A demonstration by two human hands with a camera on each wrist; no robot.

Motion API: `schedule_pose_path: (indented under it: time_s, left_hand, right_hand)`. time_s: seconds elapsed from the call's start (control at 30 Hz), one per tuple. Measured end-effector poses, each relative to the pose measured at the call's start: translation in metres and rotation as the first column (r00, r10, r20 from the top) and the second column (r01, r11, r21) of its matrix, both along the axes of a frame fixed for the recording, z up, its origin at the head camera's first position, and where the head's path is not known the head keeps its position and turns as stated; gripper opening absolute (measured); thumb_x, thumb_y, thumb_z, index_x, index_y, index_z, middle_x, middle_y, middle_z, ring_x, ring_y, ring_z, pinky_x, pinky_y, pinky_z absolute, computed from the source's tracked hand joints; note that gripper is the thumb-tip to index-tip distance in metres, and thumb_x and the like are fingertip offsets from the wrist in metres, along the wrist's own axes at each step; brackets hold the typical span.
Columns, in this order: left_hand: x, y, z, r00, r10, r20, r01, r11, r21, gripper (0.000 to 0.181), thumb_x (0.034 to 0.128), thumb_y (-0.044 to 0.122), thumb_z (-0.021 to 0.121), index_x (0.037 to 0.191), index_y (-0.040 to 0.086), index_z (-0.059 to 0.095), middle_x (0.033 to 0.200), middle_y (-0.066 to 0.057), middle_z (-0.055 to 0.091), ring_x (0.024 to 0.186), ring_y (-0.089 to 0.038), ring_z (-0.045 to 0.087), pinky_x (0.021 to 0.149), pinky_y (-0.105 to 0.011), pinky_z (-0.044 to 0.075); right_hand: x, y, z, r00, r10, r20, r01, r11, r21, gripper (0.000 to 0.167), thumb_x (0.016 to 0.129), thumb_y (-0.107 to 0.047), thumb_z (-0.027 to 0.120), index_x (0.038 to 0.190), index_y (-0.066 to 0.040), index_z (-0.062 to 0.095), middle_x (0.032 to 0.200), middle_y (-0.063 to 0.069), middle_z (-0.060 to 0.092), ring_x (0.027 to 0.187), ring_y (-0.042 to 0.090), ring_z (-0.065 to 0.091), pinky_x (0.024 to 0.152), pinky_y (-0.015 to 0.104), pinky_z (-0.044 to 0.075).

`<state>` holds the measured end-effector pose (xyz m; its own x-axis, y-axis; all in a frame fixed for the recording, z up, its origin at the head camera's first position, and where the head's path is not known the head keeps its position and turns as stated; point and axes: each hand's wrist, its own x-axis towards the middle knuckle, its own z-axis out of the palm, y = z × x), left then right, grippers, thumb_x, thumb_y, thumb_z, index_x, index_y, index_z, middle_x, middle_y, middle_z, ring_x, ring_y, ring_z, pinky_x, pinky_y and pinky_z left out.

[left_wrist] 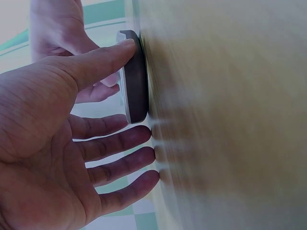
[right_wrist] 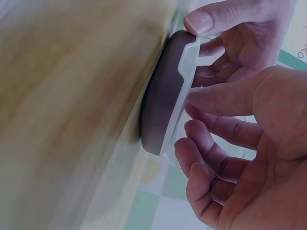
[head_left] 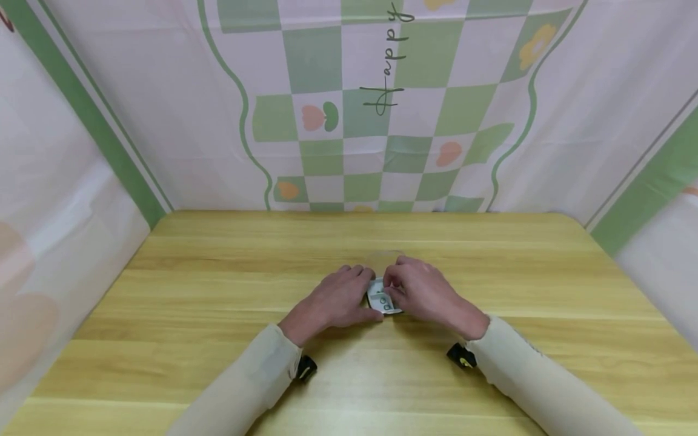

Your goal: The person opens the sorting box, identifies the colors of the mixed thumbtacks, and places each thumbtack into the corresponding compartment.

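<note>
A small flat case (head_left: pixel 380 302) lies on the table, dark outside, with a white divided inside that shows small green ring-like shapes. In the left wrist view its dark side wall (left_wrist: pixel 135 86) faces me. My left hand (head_left: pixel 342 298) holds the case, thumb on its near edge and index finger at the far side; the other fingertips touch the tabletop. Over the right part of the case, my right hand (head_left: pixel 428 295) has its thumb and index finger brought together inside. Whatever lies between those fingertips is hidden. A clear lid (right_wrist: pixel 242 151) shows behind the right fingers.
The wood-grain table (head_left: pixel 218 266) extends around both hands. Behind it hangs a checked green and white cloth (head_left: pixel 365 151), with more cloth at both sides. A black wrist device (head_left: pixel 306 367) sits under the left cuff, another (head_left: pixel 462 355) under the right.
</note>
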<state>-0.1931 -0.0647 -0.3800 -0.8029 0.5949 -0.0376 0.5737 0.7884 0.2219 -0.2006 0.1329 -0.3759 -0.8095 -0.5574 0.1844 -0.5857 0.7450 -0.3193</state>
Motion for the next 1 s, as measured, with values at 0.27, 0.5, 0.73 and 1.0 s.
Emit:
schedule_pose_path:
  time_s: [0.27,0.5,0.73,1.0]
  left_hand:
    - [0.000,0.001,0.000,1.000,0.020,0.019,-0.020,1.000,0.005,0.070,0.0896,0.055,0.072,0.136,0.007,0.055,0.119,-0.004,0.061,0.094,-0.018,0.052,0.079,-0.030,0.047]
    - [0.000,0.002,-0.001,0.999,0.035,0.027,-0.036,0.999,0.006,0.072,0.0880,0.055,0.074,0.137,0.007,0.054,0.123,-0.006,0.061,0.098,-0.019,0.054,0.084,-0.032,0.049]
    - [0.001,0.002,0.000,0.999,0.032,0.022,-0.032,0.999,0.000,0.074,0.0877,0.055,0.075,0.138,0.006,0.055,0.125,-0.008,0.061,0.102,-0.021,0.057,0.087,-0.035,0.050]
    - [0.002,0.001,0.005,0.999,0.032,-0.016,-0.032,0.999,-0.014,0.074,0.0843,0.054,0.079,0.136,0.006,0.058,0.119,-0.008,0.063,0.098,-0.021,0.058,0.084,-0.035,0.051]
  right_hand:
    - [0.002,0.009,0.017,0.995,-0.013,0.094,0.009,0.999,0.034,0.004,0.092,-0.013,0.073,0.089,-0.012,0.071,0.081,-0.004,0.055,0.068,0.012,0.050,0.059,0.030,0.043]
    - [-0.004,0.021,0.031,0.995,-0.001,0.102,-0.006,0.998,0.062,0.004,0.092,-0.015,0.074,0.089,-0.013,0.072,0.081,-0.004,0.059,0.071,0.012,0.053,0.063,0.032,0.046]
    - [-0.008,0.031,0.037,0.984,-0.009,0.176,-0.007,0.996,0.092,0.008,0.093,-0.017,0.074,0.086,-0.014,0.072,0.072,-0.005,0.058,0.062,0.011,0.051,0.059,0.032,0.044]
    - [-0.012,0.037,0.038,0.971,-0.049,0.232,0.022,0.993,0.120,0.019,0.095,-0.030,0.073,0.094,-0.011,0.072,0.075,-0.003,0.060,0.065,0.014,0.053,0.060,0.033,0.045]
